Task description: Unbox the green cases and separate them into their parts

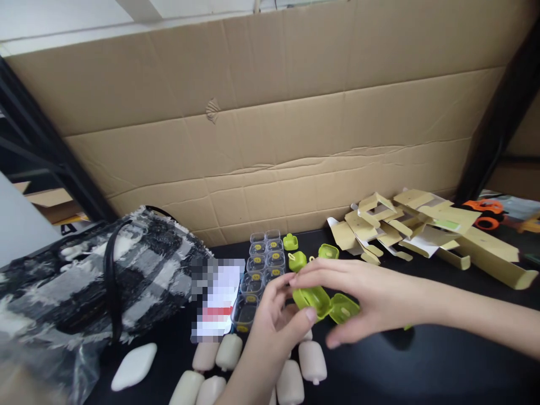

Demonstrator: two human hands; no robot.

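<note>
My left hand (278, 323) is curled at the near edge of a small lime-green flip-lid case (316, 301), with its thumb against the case's front. The lid (343, 308) hangs open to the right. My right hand (354, 287) arches over the same case, fingers reaching across its top toward my left fingertips, thumb held well apart below. More green cases (297, 260) stand just behind. Below my hands lie several cream rounded blocks (313, 361) with small nubs, partly hidden by my left forearm.
Clear plastic containers (255, 281) with yellow stickers stand in two columns left of the cases. A black-and-white fringed bag (160, 270), a white rounded piece (135, 367) and a printed sheet (223, 292) lie left. Unfolded cartons (405, 225) pile at right; a cardboard wall (274, 135) stands behind.
</note>
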